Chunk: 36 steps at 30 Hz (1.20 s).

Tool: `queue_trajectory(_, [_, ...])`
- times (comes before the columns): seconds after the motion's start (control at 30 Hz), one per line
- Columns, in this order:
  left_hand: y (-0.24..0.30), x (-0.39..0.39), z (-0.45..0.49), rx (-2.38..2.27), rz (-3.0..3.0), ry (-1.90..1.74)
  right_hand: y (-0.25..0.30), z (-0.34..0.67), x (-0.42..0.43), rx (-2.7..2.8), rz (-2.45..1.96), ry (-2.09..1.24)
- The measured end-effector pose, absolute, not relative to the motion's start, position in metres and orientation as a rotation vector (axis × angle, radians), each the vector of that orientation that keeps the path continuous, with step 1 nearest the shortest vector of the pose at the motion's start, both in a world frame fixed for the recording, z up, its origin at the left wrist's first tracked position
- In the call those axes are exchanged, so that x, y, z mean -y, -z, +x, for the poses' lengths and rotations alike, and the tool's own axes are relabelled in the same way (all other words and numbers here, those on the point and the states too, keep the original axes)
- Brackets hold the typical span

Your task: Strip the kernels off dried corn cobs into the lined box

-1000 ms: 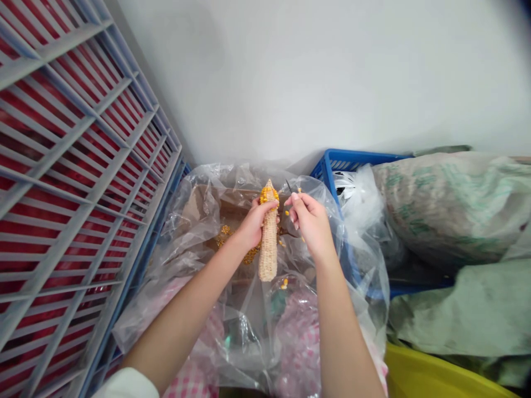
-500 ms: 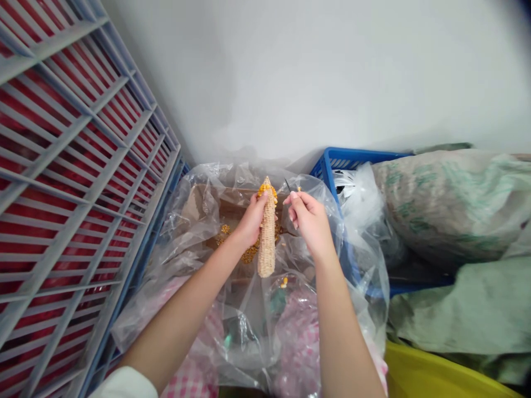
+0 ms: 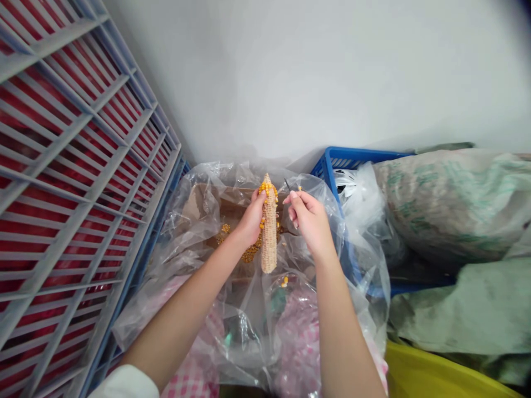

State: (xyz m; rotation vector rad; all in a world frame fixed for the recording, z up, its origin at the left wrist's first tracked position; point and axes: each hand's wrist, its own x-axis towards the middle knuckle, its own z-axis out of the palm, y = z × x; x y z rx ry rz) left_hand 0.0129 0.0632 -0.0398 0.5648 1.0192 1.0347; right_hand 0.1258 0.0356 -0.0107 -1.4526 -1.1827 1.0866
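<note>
Left thumb point(image 3: 263, 195) no longer across the corn cob point(image 3: 269, 237)

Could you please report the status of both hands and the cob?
Left hand gripping cob. Right hand pinching thin tool, apart from cob. Visible side mostly bare, kernels near tip. Nothing visible between tool and cob.

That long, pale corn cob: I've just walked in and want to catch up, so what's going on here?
The person's left hand grips the long, pale corn cob near its far end. The side facing the camera is mostly bare, with yellow kernels clustered near the tip. The right hand holds a thin, dark tool, apart from the cob. Below lie loose yellow-brown kernels, amid clear plastic sheeting and brown cardboard.
</note>
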Motion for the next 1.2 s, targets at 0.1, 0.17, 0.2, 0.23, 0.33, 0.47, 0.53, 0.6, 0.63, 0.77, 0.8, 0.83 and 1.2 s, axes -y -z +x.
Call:
queue_trajectory(0.1, [0.039,-0.062,0.015,-1.05,0.557,-1.047,0.011,0.125,-0.036,1.184,-1.455,-1.09])
queue_trajectory(0.17, [0.041,-0.062,0.016,-1.081,0.562,-1.081,0.012,0.125,-0.036,1.19,-1.457,-1.088])
queue_trajectory(0.2, [0.042,-0.062,0.017,-1.095,0.565,-1.093,0.012,0.125,-0.036,1.193,-1.456,-1.088])
queue_trajectory(0.23, [0.043,-0.062,0.017,-1.106,0.566,-1.098,0.012,0.125,-0.036,1.195,-1.455,-1.089])
queue_trajectory(0.33, [0.046,-0.061,0.018,-1.125,0.55,-1.094,0.012,0.124,-0.037,1.19,-1.45,-1.098])
queue_trajectory(0.47, [0.042,-0.061,0.018,-1.102,0.491,-1.106,0.011,0.124,-0.037,1.176,-1.438,-1.112])
queue_trajectory(0.53, [0.038,-0.062,0.017,-1.064,0.464,-1.083,0.011,0.124,-0.036,1.183,-1.443,-1.108])
queue_trajectory(0.6, [0.036,-0.063,0.017,-1.03,0.425,-1.011,0.011,0.124,-0.036,1.19,-1.446,-1.101])
queue_trajectory(0.63, [0.036,-0.064,0.016,-1.014,0.401,-0.968,0.011,0.124,-0.036,1.191,-1.444,-1.101])
queue_trajectory(0.77, [0.037,-0.067,0.015,-0.97,0.313,-0.901,0.011,0.124,-0.036,1.181,-1.427,-1.107])
queue_trajectory(0.8, [0.037,-0.067,0.014,-0.97,0.292,-0.9,0.01,0.124,-0.036,1.179,-1.423,-1.107])
queue_trajectory(0.83, [0.038,-0.068,0.014,-0.974,0.267,-0.899,0.01,0.124,-0.036,1.177,-1.42,-1.109])
queue_trajectory(1.2, [0.036,-0.069,0.007,-0.844,0.166,-0.762,0.012,0.123,-0.037,1.22,-1.449,-1.085])
